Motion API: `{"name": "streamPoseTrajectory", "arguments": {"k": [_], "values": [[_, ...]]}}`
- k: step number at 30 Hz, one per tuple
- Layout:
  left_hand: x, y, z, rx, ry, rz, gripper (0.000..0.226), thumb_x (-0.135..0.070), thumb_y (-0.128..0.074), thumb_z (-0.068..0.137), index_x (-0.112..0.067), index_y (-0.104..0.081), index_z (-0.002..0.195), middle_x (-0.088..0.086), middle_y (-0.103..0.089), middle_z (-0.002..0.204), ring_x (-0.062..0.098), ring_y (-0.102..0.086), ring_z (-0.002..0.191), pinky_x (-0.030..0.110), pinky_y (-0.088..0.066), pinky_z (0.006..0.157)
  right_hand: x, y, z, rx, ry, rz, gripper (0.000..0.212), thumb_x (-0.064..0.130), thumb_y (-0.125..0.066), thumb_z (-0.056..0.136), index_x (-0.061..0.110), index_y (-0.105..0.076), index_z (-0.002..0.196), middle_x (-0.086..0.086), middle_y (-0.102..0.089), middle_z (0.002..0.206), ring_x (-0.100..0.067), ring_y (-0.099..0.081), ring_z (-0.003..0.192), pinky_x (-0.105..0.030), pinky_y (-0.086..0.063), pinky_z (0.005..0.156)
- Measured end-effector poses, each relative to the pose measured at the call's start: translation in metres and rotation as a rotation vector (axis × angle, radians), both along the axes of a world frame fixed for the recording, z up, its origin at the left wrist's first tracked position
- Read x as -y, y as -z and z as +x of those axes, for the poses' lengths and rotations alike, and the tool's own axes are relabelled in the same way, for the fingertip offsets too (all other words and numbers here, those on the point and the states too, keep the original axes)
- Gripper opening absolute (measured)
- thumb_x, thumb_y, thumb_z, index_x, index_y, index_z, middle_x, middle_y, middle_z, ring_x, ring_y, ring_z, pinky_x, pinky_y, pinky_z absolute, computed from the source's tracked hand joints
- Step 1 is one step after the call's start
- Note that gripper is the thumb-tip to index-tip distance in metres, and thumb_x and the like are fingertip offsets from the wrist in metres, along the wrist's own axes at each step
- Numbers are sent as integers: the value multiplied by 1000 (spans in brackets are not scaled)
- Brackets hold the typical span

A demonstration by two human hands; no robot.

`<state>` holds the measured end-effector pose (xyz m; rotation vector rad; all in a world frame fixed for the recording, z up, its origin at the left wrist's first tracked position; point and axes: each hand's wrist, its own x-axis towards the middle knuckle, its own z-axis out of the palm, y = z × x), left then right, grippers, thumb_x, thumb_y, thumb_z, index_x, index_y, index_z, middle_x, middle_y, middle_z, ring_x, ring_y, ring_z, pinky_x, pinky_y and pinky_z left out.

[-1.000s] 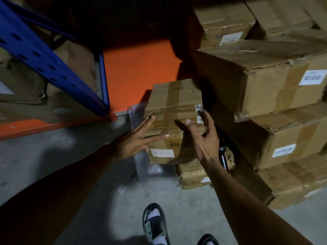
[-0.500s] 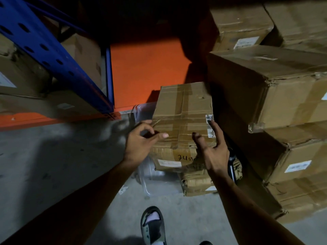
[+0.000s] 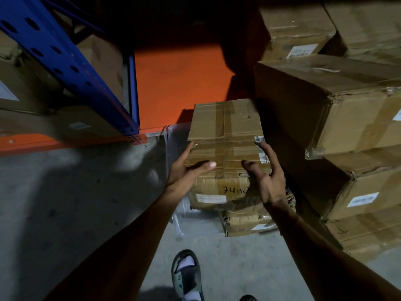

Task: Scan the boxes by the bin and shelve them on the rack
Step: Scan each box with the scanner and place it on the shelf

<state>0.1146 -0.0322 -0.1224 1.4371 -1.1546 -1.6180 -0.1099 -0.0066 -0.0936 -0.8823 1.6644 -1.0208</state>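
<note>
While both hands (image 3: 227,170) grip taped box (image 3: 225,129), bin (image 3: 171,135) beside.

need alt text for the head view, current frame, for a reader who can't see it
Both hands hold a taped cardboard box, left hand on its left side, right hand on its right, thumbs on top. It sits on another box beside a clear plastic bin. A blue and orange rack stands left, stacked cartons right.
</note>
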Motion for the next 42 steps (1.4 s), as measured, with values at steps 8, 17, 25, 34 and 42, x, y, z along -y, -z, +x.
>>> {"name": "streamPoseTrajectory", "arguments": {"k": [8,17,25,34,42], "values": [[-22,-97,11,86,-110,-1,88,-24,-88,71,-23,-45,148,-27,-71,109,-13,-62,107,1,-44,84,-25,-83,8,41,0,-16,63,30,-75,83,48,-55,140,7,-50,154,-26,-48,141,-60,-44,111],[-75,-291,-15,162,-146,-164,91,-39,-88,69,-27,-44,148,-10,-45,150,-10,-35,126,-12,-27,81,-74,-268,-16,38,-10,-178,60,39,-73,77,52,-60,134,34,-50,132,-17,-46,135,-55,-44,112],[-138,-467,-57,153,-162,-401,96,-45,-89,65,-29,-44,148,-38,-51,119,-27,-45,107,-10,-32,78,-139,-440,-54,11,-9,-418,63,36,-72,80,41,-57,141,3,-45,157,-27,-48,137,-62,-44,109],[-175,-631,-84,158,-199,-660,98,-59,-85,61,-30,-47,146,-4,-49,149,2,-43,133,10,-35,104,-168,-592,-86,15,8,-643,59,38,-71,75,46,-62,132,1,-70,124,-18,-67,112,-51,-54,99],[-146,-726,-56,201,-293,-827,94,-63,-83,62,-33,-49,144,-8,-46,152,-1,-35,134,14,-27,99,-124,-684,-60,29,-58,-772,58,48,-70,74,54,-61,131,21,-64,117,-6,-68,103,-43,-56,94]]}}
